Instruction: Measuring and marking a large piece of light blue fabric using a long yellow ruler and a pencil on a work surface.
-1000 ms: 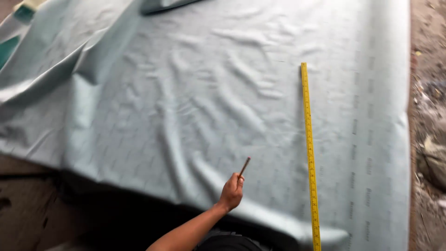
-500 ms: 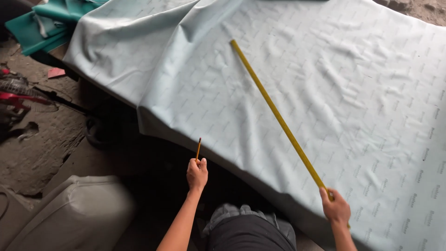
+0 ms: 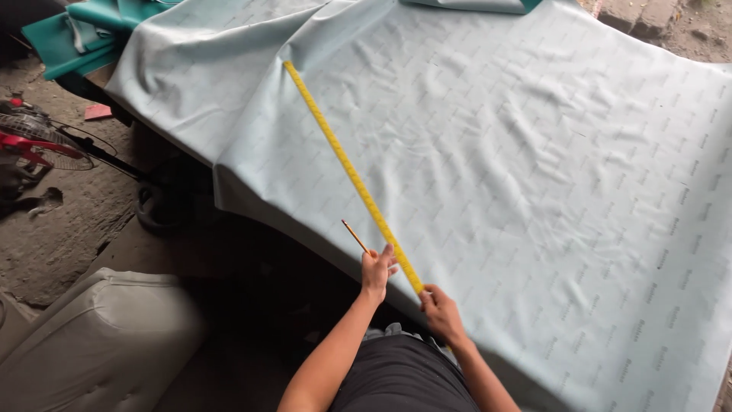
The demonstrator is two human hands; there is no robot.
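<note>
Measuring setup: long yellow ruler [image 3: 350, 174] lies flat on a pale grey-green sheet [image 3: 534, 168], running diagonally from the near edge up toward the far left.
Right hand: right hand [image 3: 441, 308] curled closed on the near end of the ruler, fingers pinching it at the sheet's near edge.
Left hand: left hand [image 3: 377, 271] closed around a pencil [image 3: 354, 236], with fingertips just touching the ruler's left edge; pencil tip points up and left, away from the ruler.
Sheet: wrinkled, faintly printed in a repeating pattern, spread wide over a raised surface; left edge drapes down over the side.
Far left: folded teal material [image 3: 72, 42] at the sheet's upper-left corner.
Left floor: red-framed fan [image 3: 34, 145] on bare dirt ground, well apart from the hands.
Lower left: grey cushioned seat piece [image 3: 91, 343] near the person's left arm.
Body: dark shirt visible between the two forearms.
</note>
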